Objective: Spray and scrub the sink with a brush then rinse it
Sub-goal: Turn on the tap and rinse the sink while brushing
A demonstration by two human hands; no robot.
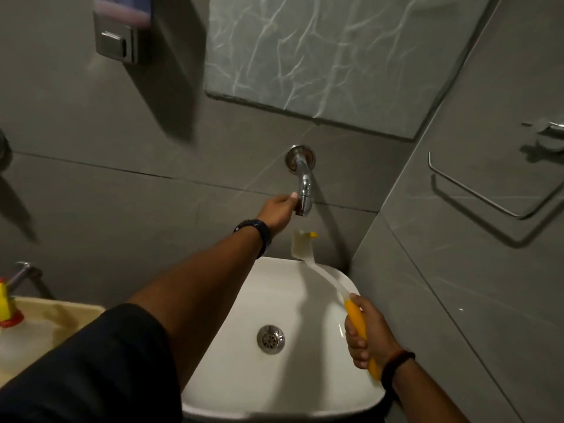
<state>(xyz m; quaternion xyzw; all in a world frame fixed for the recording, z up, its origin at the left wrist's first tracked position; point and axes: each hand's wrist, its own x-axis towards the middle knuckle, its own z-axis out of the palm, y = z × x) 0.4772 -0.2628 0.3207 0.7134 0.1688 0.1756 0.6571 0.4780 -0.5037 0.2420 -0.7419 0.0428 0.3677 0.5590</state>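
Observation:
A white sink (244, 288) with a metal drain (270, 339) sits below a chrome wall tap (304, 184). My left hand (279, 210) reaches up and grips the tap's lower end. My right hand (364, 334) holds a brush (320, 273) by its yellow handle at the sink's right rim. The brush's white head is raised just under the tap's outlet, above the sink's back edge. No water stream is visible.
A spray bottle (7, 303) with a yellow and red top stands on a beige counter (55, 319) at the left. A soap dispenser (120, 32) hangs on the wall upper left, a mirror (335, 56) above the tap, a wire towel holder (476, 190) on the right wall.

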